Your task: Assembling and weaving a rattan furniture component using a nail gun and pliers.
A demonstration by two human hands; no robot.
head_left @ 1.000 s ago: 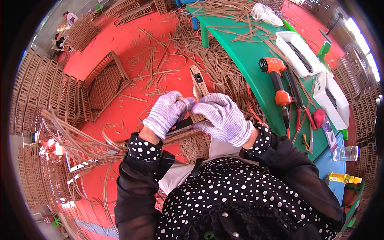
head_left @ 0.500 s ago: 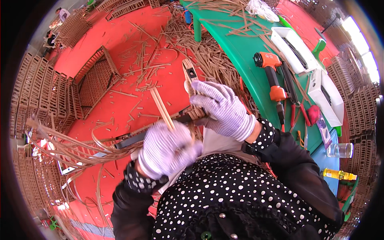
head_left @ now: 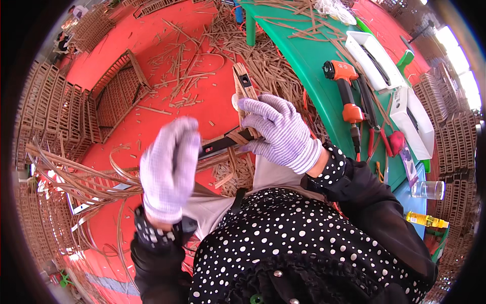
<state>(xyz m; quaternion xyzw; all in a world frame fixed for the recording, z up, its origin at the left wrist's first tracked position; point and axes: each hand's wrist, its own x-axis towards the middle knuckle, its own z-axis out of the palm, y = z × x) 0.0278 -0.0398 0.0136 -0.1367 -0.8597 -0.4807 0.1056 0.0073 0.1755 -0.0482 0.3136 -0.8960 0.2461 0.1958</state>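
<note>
A dark flat tool [head_left: 223,146] is being gripped between the two hands, just above the lap, with a thin cane strip [head_left: 234,138] being wrapped over it. The right hand [head_left: 281,133], in a striped knit glove, is being kept clamped on the tool's far end and on the wooden frame piece [head_left: 244,86] that is being held upright just beyond its fingertips. The left hand [head_left: 169,169], gloved the same way and blurred, is being held curled around the tool's near end; its fingers are closed, though exactly what is pinched inside cannot be told.

Below the left hand, a bundle of long loose cane strips [head_left: 86,177] is being trailed out toward the person's left across the red floor [head_left: 157,116]. Beyond both hands, cut cane offcuts [head_left: 192,66] are being left scattered over that floor, and woven cane panels [head_left: 116,91] are being seen farther out, to the left.

To the right of the right hand, a green desk [head_left: 309,61] is being shown carrying an orange power drill [head_left: 347,96], two white trays [head_left: 377,53] and red-handled pliers [head_left: 392,142]. Well past these, near the right forearm, a clear glass [head_left: 428,189] and a yellow bottle [head_left: 426,220] are being seen.
</note>
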